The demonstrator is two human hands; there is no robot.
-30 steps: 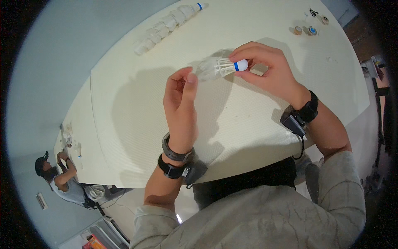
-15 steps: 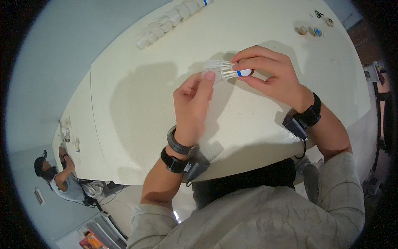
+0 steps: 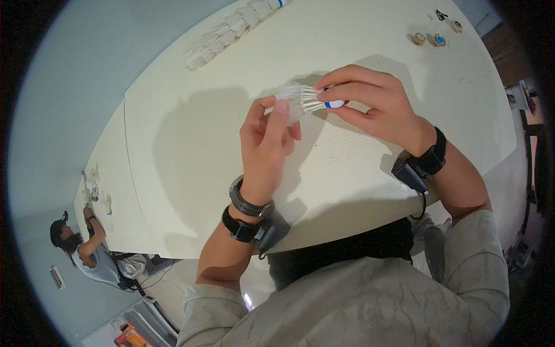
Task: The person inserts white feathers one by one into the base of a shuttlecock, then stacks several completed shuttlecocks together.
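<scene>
Between my hands, above the white table (image 3: 191, 191), is a white shuttlecock (image 3: 312, 104) with a blue band, tilted on its side. Its cork end points right and its feathers point left. My right hand (image 3: 376, 98) pinches it around the cork and the base of the quills with thumb and fingers. The feather skirt is held by my left hand (image 3: 269, 130), thumb on the near side and fingertips partly hidden behind the feathers. Both hands are closed on the same shuttlecock.
A stack of nested shuttlecocks (image 3: 234, 32) lies at the far left of the table. Small rolls of tape or thread (image 3: 439, 40) sit at the far right, with a wooden-coloured roll (image 3: 419, 39) beside them. Another person (image 3: 87, 248) works at the table's left end.
The shuttlecock and both hands have shifted slightly left. My left fingers have altered their hold on the feathers, with the thumb further along the skirt. The right hand keeps its pinch.
</scene>
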